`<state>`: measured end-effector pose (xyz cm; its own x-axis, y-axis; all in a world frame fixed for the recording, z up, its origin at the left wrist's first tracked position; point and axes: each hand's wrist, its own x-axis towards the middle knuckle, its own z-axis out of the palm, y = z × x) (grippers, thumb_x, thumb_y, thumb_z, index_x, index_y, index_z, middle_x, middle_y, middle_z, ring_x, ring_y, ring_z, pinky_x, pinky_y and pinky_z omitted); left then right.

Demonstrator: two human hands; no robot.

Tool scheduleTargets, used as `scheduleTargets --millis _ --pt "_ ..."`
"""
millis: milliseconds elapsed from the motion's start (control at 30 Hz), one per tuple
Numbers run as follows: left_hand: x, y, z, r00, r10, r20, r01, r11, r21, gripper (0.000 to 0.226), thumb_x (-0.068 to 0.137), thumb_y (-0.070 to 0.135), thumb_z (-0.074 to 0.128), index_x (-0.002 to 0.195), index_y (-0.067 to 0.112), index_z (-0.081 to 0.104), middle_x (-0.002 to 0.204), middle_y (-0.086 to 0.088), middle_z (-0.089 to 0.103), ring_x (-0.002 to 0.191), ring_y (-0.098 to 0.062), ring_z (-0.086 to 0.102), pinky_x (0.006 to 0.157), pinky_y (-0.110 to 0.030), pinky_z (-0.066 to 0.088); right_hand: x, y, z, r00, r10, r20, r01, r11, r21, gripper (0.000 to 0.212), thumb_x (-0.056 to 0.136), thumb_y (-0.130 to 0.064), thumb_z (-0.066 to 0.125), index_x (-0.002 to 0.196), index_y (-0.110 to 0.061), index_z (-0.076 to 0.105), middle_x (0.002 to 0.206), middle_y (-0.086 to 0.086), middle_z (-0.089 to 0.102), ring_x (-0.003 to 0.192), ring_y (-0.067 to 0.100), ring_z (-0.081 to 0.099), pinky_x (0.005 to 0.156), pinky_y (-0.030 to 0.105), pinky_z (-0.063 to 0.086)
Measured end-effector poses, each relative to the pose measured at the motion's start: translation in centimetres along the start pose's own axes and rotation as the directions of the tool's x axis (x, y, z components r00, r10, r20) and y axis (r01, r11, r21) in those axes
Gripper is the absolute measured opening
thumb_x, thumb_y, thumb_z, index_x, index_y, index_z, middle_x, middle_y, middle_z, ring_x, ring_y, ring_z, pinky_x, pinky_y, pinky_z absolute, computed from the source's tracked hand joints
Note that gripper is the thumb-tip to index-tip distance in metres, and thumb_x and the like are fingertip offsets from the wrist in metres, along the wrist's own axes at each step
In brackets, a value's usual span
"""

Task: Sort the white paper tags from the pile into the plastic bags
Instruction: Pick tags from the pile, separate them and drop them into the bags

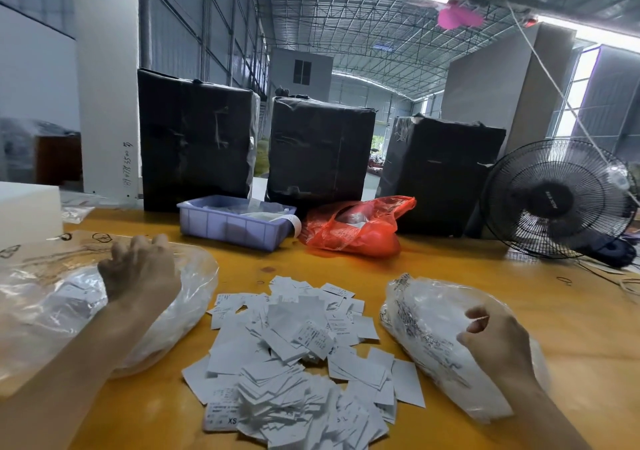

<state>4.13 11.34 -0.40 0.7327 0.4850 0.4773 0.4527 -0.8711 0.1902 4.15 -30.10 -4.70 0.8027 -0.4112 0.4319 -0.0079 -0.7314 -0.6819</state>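
We see white tags [298,352] with black print, our orange table [450,262], lilac bin [235,226], red bag [360,231], black-wrapped boxes [197,141], black fan [557,200]

A yellow wooden bench [450,266] is backed by three black wrapped cartons [318,148], a white square pillar [107,78] and a black electric fan [557,200]; a steel-trussed roof [363,9] is lit by daylight.

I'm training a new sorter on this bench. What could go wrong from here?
The fan faces the loose tag pile; if it runs, tags may scatter. The left hand and right hand each work over a clear bag, so a size could land in the wrong one. Tags near the table's front edge might slip off.
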Motion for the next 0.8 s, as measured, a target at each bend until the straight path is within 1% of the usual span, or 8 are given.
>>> scheduleTargets --millis 167,233,300,367,433,467,633,800 --pt "-2.2 3.3 -1.0 0.967 0.216 -0.136 -0.228 0.971 -0.076 0.035 0.09 0.025 0.056 0.123 0.013 0.054 0.112 -0.01 0.057 0.103 -0.027 0.049 0.081 -0.036 0.041 -0.9 -2.0 -0.5 0.997 -0.067 -0.025 0.072 0.948 0.31 0.013 0.07 -0.001 0.079 0.066 -0.008 0.07 0.064 0.003 0.067 0.066 0.019 0.062 0.059 0.022 0.046" --pt "-3.9 5.2 -1.1 0.918 0.361 -0.162 -0.388 0.903 -0.185 0.042 0.089 0.028 0.059 0.129 0.017 0.052 0.119 -0.006 0.056 0.108 -0.023 0.049 0.086 -0.033 0.041 -2.0 -3.9 -0.2 0.994 -0.033 0.105 -0.035 0.812 0.582 0.007 0.074 -0.001 0.074 0.071 -0.006 0.071 0.065 0.004 0.067 0.065 0.019 0.061 0.058 0.022 0.049" --pt "-6.0 7.2 -1.1 0.85 0.517 -0.099 -0.494 0.717 -0.493 0.048 0.086 0.037 0.064 0.129 0.018 0.052 0.124 0.001 0.056 0.111 -0.013 0.049 0.091 -0.024 0.041 -3.5 -5.9 0.8 0.94 -0.02 0.34 -0.24 0.669 0.703 0.001 0.074 -0.004 0.071 0.074 -0.003 0.07 0.062 0.005 0.066 0.059 0.014 0.058 0.057 0.023 0.049" --pt "-8.2 8.9 -1.8 0.733 0.663 0.155 -0.224 0.45 -0.864 0.061 0.075 0.047 0.07 0.126 0.019 0.053 0.122 0.006 0.058 0.106 -0.004 0.055 0.087 -0.017 0.046 -5.1 -7.5 1.9 0.85 -0.059 0.523 -0.378 0.624 0.684 0.003 0.075 -0.003 0.07 0.073 -0.001 0.07 0.058 0.003 0.063 0.054 0.01 0.056 0.055 0.021 0.048" --pt "-9.6 10.0 -2.0 0.565 0.752 0.339 0.113 0.336 -0.935 0.07 0.063 0.05 0.074 0.123 0.019 0.054 0.115 0.004 0.063 0.099 -0.005 0.063 0.081 -0.019 0.053 -6.3 -8.5 2.7 0.781 -0.117 0.613 -0.418 0.631 0.653 0.003 0.077 0.001 0.068 0.075 0.003 0.068 0.057 0.004 0.06 0.052 0.009 0.055 0.054 0.021 0.046" --pt "-10.0 10.3 -1.8 0.532 0.758 0.378 0.216 0.309 -0.926 0.068 0.061 0.046 0.076 0.119 0.018 0.056 0.11 0.002 0.066 0.094 -0.008 0.067 0.077 -0.02 0.054 -6.7 -8.8 3.0 0.759 -0.138 0.636 -0.424 0.636 0.644 0.003 0.078 0.003 0.067 0.075 0.005 0.067 0.057 0.005 0.058 0.051 0.01 0.054 0.054 0.022 0.046" --pt "-10.0 10.2 -1.2 0.643 0.577 0.503 0.544 0.116 -0.831 0.028 0.069 0.005 0.077 0.094 0.0 0.066 0.082 -0.012 0.07 0.061 -0.013 0.069 0.056 -0.018 0.053 -7.4 -9.1 3.5 0.729 -0.169 0.663 -0.432 0.638 0.638 0.016 0.082 0.001 0.065 0.067 -0.003 0.064 0.054 0.005 0.051 0.049 0.012 0.047 0.051 0.02 0.042" --pt "-9.4 9.7 -0.8 0.697 0.498 0.516 0.546 0.099 -0.832 0.015 0.072 -0.011 0.071 0.085 -0.004 0.066 0.073 -0.017 0.072 0.06 -0.018 0.07 0.053 -0.019 0.054 -7.5 -9.2 3.5 0.75 -0.163 0.64 -0.408 0.648 0.643 0.017 0.084 -0.005 0.065 0.067 -0.006 0.065 0.058 0.005 0.056 0.051 0.011 0.051 0.053 0.02 0.044"
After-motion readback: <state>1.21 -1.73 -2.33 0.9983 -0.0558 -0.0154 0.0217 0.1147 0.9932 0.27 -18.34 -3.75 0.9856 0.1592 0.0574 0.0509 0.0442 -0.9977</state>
